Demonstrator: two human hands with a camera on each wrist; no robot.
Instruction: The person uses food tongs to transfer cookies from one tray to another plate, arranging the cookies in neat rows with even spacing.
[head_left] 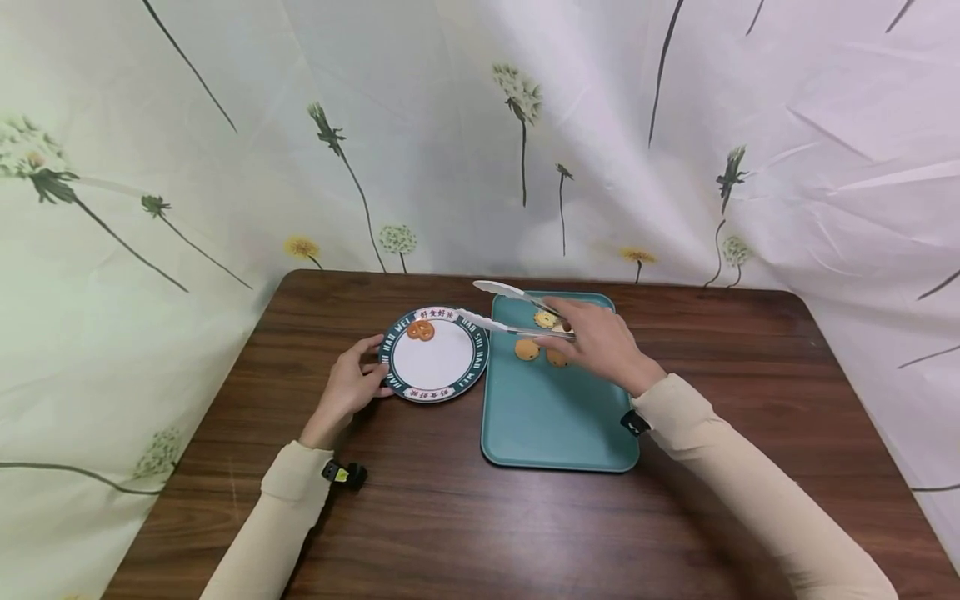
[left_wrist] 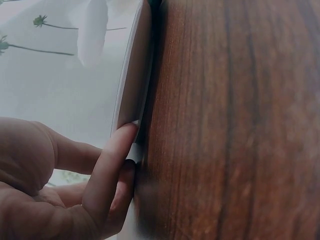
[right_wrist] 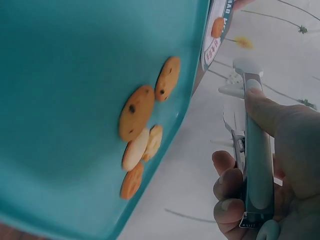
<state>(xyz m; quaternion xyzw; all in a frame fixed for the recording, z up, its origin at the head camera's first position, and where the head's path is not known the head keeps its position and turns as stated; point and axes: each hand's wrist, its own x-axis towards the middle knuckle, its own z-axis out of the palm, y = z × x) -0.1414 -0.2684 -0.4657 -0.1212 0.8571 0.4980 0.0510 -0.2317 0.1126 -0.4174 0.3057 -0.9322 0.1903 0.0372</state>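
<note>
My left hand (head_left: 352, 379) holds the left rim of a round white plate (head_left: 435, 358) with a dark green lettered border; its fingertips meet the edge in the left wrist view. Brown pretzel-shaped cookies (head_left: 421, 331) lie at the plate's upper left. In my right hand (head_left: 600, 343) is a pair of metal tongs (right_wrist: 257, 150), gripped by the handles. The tong tips stand apart near the plate's upper right, nothing between them. Below the right hand, a teal tray (head_left: 558, 425) bears several cookies, among them a round spotted one (right_wrist: 136, 113) and a flower-shaped one (head_left: 546, 319).
The tray stands right beside the plate on a dark wooden table (head_left: 420, 517). A pale curtain (head_left: 450, 150) with printed dandelions hangs behind the table's back edge. The cookies sit close together toward the tray's far end.
</note>
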